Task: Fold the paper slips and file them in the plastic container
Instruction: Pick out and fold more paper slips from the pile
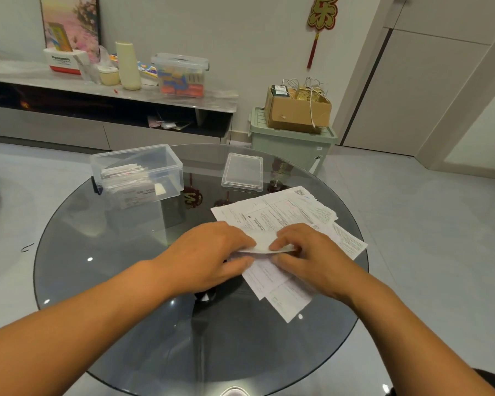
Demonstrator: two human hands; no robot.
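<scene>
A white paper slip (262, 247) is bent over into a fold between my two hands, just above the round glass table (103, 252). My left hand (209, 255) pinches its left end between thumb and fingers. My right hand (312, 258) pinches its right end. Under and behind them lies a loose pile of printed paper slips (286, 215), spreading to the table's right side. The clear plastic container (137, 172) stands open at the table's far left, with several folded slips stacked upright in its left part.
The container's clear lid (243, 172) lies flat at the far middle of the table. Beyond the table stand a green storage bin (292, 144) with a cardboard box (297, 110) on top, and a low shelf (112, 92) with clutter.
</scene>
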